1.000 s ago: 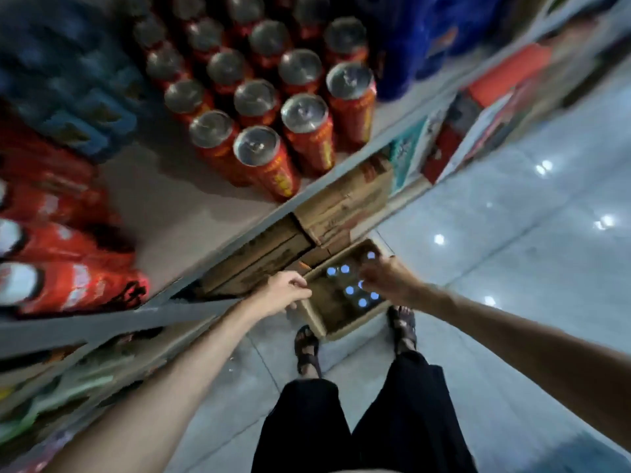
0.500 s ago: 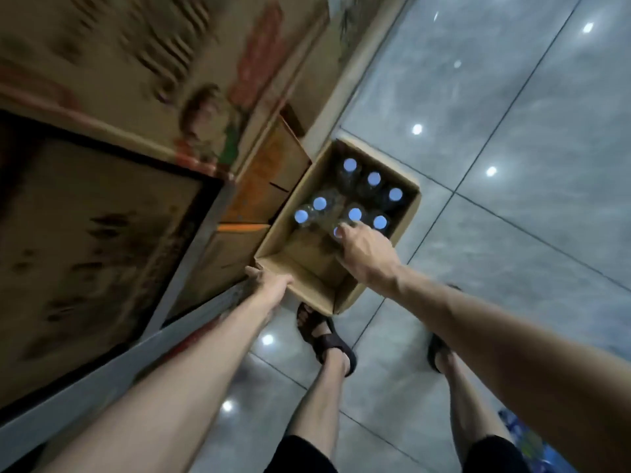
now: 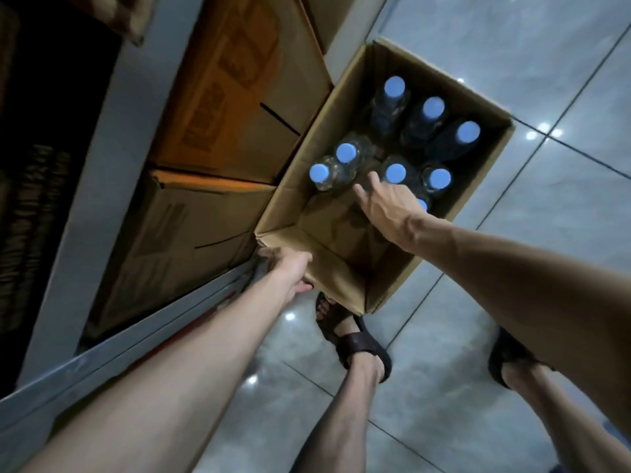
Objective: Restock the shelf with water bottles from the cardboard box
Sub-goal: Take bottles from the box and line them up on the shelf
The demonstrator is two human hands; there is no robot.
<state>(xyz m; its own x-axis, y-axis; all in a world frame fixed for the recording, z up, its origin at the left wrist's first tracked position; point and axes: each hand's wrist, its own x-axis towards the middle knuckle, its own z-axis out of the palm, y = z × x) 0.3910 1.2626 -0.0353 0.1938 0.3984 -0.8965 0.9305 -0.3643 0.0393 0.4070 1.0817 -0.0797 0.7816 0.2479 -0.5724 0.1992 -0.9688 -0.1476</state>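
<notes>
directly below us, an open cardboard box (image 3: 327, 264) sits on the tiled floor (image 3: 563, 80) at twelve o'clock, with blue-capped water bottles (image 3: 433, 109) upright in its far half. our left hand (image 3: 290, 273) grips the box's seven o'clock corner. our right hand (image 3: 386, 206) reaches inside, fingers straight and spread, holding nothing, just beside a bottle.

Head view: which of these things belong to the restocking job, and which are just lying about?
In the job: cardboard box, water bottles inside it, right hand reaching in, left hand holding the box's near corner.
Just there: closed cartons under the shelf, sandals, tiled floor.
</notes>
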